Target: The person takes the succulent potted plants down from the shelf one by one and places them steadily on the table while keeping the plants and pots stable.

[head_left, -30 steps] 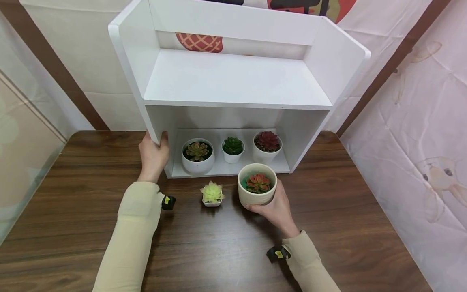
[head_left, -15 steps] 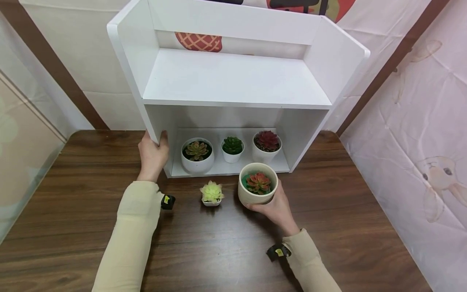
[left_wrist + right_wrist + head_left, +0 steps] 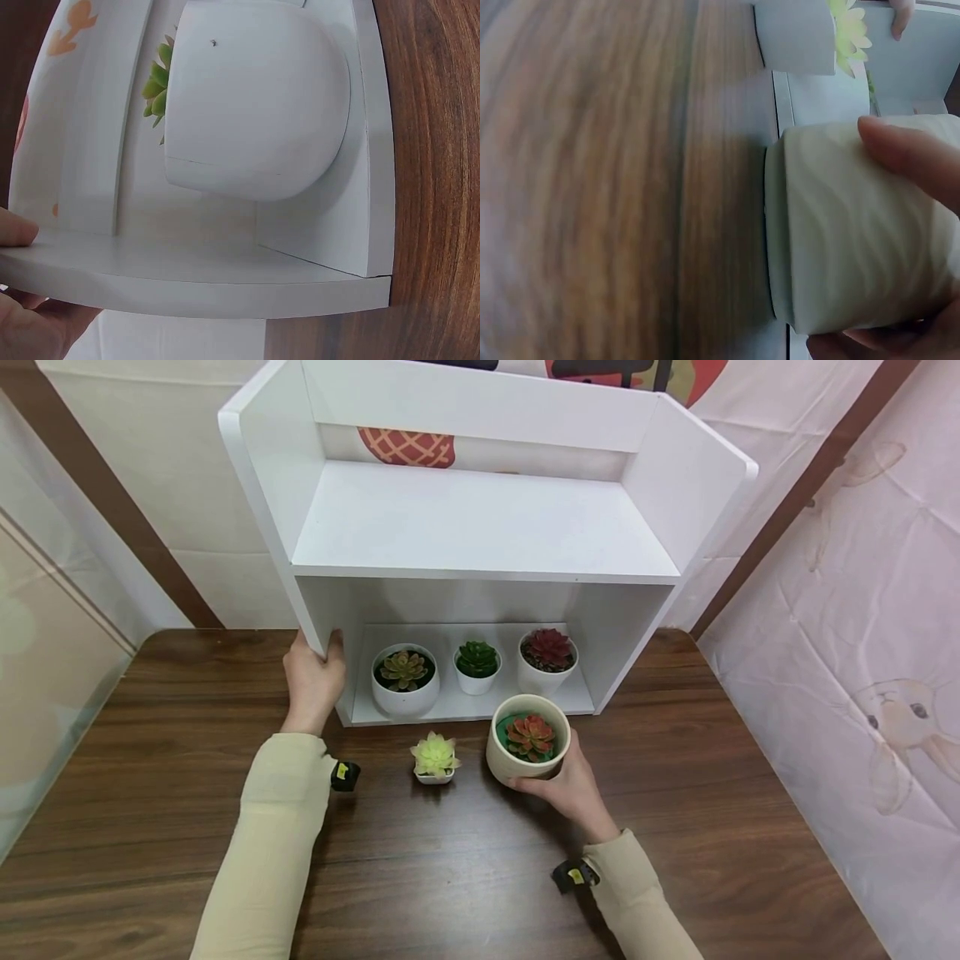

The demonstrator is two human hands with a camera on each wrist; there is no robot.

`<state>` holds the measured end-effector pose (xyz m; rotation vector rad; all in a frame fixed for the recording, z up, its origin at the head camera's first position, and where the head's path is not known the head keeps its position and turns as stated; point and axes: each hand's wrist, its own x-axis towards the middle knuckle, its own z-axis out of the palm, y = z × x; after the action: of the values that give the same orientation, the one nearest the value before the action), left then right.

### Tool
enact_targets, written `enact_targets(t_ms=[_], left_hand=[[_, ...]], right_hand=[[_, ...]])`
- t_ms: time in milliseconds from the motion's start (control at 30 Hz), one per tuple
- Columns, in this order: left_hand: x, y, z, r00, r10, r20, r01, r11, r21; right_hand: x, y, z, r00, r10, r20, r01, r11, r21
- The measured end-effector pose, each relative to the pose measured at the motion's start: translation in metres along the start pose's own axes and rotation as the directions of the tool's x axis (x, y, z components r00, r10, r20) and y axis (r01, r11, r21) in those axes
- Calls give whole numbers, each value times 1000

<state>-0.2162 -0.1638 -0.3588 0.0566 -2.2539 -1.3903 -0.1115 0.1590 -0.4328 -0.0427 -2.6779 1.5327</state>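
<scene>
My left hand (image 3: pixel 313 683) grips the front edge of the left side panel of a white two-tier shelf (image 3: pixel 480 518), thumb inside and fingers outside. My right hand (image 3: pixel 567 789) holds a cream pot (image 3: pixel 517 767) with a red-green succulent (image 3: pixel 530 737) from its right side, in front of the shelf. In the right wrist view this wavy-textured pot (image 3: pixel 862 225) stands upright with its base at the wooden table, thumb and fingers on opposite sides. Just left of it sits a small white pot with a pale yellow-green succulent (image 3: pixel 435 755).
On the lower tier stand a wide white pot (image 3: pixel 406 700) with a greenish succulent, a small pot with a dark green succulent (image 3: pixel 477 660), and a pot with a dark red succulent (image 3: pixel 548 649). The brown wooden table (image 3: pixel 420 893) carries everything; printed cloth (image 3: pixel 855 610) hangs around it.
The cream pot and right hand shift only very slightly. The left hand keeps its grip on the shelf panel, and the other pots stay in place.
</scene>
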Motion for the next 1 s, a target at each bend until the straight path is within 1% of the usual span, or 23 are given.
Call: enact_targets(t_ms=[233,367,467,600,767,900,1000], left_hand=[[0,0,-1,1000,-6,8,6,1000,-10],[0,-1,-1,1000,-7,5,7,1000,-10],[0,-1,0,1000,-9,7,9,1000,-13],[0,-1,0,1000,-14,11,14,1000,-17],[0,-1,0,1000,-10,12,10,1000,-16],[0,-1,0,1000,-15,22,15,1000,-18],[0,-1,-1,1000,-17,25,17,1000,-17]], right_hand=[[-1,-4,-5,1000,-5,22,5,1000,-2],[-3,-16,-12,1000,-15,21,15,1000,11],[-5,-29,-16,1000,-31,7,31,999,-19],[-8,-49,-17,996,-83,-25,81,992,-94],[-10,-68,-14,981,-185,-57,174,972,-161],[-11,-81,-10,972,-225,-62,211,962,-175],[-11,-88,-6,969,-243,-54,232,960,-157]])
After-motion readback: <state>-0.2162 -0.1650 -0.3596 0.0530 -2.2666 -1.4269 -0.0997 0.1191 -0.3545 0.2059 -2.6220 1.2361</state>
